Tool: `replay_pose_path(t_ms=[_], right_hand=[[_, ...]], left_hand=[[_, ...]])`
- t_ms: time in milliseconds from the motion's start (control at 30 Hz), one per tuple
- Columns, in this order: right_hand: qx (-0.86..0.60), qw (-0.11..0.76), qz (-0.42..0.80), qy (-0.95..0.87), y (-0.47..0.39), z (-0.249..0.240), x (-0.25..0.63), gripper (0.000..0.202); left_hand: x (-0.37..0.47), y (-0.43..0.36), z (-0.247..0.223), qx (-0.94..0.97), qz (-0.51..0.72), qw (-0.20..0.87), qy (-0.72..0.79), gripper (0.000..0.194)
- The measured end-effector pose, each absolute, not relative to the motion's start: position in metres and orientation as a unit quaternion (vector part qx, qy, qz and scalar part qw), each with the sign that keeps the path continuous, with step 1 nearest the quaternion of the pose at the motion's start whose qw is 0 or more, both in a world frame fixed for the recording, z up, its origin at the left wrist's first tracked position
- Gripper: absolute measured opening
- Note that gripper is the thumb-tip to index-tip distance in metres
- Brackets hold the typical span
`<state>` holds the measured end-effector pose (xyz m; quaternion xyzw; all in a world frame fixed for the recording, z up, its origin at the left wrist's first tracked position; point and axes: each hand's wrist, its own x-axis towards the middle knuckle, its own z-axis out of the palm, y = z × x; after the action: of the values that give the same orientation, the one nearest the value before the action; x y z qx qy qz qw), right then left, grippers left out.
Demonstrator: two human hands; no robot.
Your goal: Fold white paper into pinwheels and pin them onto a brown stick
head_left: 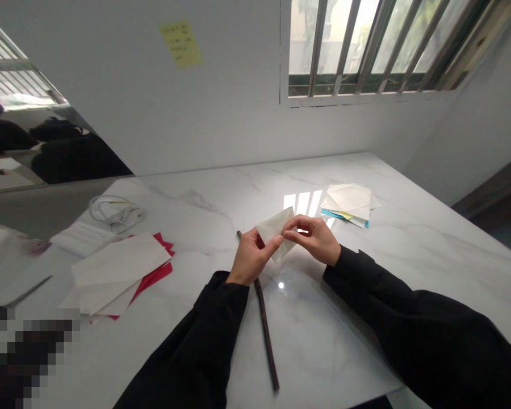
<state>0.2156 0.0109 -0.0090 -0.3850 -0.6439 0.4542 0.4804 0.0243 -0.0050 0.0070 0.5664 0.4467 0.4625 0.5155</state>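
A small folded piece of off-white paper is held up above the middle of the table. My left hand grips its left side, thumb lying across the front. At the paper's right edge my right hand pinches it between thumb and fingertips, close to my left thumb. Beneath my left hand a thin dark brown stick lies lengthwise on the marble-patterned table; part of it is hidden by that hand.
White and red paper sheets lie left, near a coiled white cable. A stack of cream, yellow and blue papers sits back right. A yellow note is on the wall. A barred window is above.
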Motion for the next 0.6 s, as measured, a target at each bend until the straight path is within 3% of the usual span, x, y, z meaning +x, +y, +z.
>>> replay_pose_path(t_ms=[167, 333, 400, 600], right_hand=[[-0.374, 0.508, 0.479, -0.61, 0.0079, -0.0081, 0.2117, 0.03], [-0.37, 0.528, 0.498, -0.58, 0.0057, -0.0076, 0.2103, 0.079], [-0.364, 0.524, 0.509, -0.577, 0.0061, -0.0082, 0.2102, 0.087], [-0.35, 0.526, 0.504, -0.589, 0.0097, -0.0124, 0.2096, 0.05]], left_hand=[[0.0256, -0.0057, 0.0069, 0.559, 0.47, 0.511, 0.453, 0.049], [0.0257, -0.0056, 0.0056, 0.543, 0.47, 0.521, 0.461, 0.048], [0.0257, -0.0052, 0.0048, 0.539, 0.473, 0.526, 0.458, 0.048], [0.0272, -0.004, 0.0032, 0.525, 0.487, 0.529, 0.455, 0.05]])
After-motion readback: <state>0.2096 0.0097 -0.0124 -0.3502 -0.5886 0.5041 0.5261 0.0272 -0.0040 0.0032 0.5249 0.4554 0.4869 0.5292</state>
